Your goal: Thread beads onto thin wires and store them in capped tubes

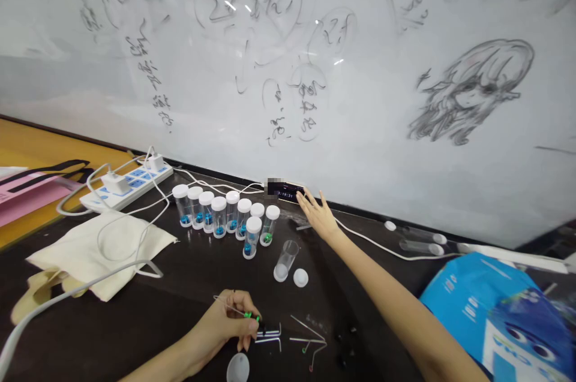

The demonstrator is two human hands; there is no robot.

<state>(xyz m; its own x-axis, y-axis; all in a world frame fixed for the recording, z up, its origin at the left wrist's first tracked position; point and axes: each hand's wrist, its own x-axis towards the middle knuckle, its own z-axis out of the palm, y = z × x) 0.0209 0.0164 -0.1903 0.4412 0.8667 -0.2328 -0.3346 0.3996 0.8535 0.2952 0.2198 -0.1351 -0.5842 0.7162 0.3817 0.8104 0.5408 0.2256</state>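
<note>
My left hand (222, 325) is closed, pinching a thin bent wire with small green parts (247, 315). Just right of its fingertips lie L-shaped metal rods (270, 340), and further right several thin bent wires (310, 341), some tipped green or red. A white cup-like cap (237, 367) sits below this hand. My right hand (318, 217) reaches to the back of the table with fingers spread and nothing in them. Its fingertips are at the right end of a black device (285, 192) showing a lit time; whether they touch it, I cannot tell.
Several white-capped clear tubes (219, 218) with blue or green pieces stand left of centre. An uncapped tube (289, 255) and a white cap (300, 277) lie mid-table. A power strip (135, 181), cream cloth (90, 244), blue bag (468, 292) and whiteboard (373, 130) surround them.
</note>
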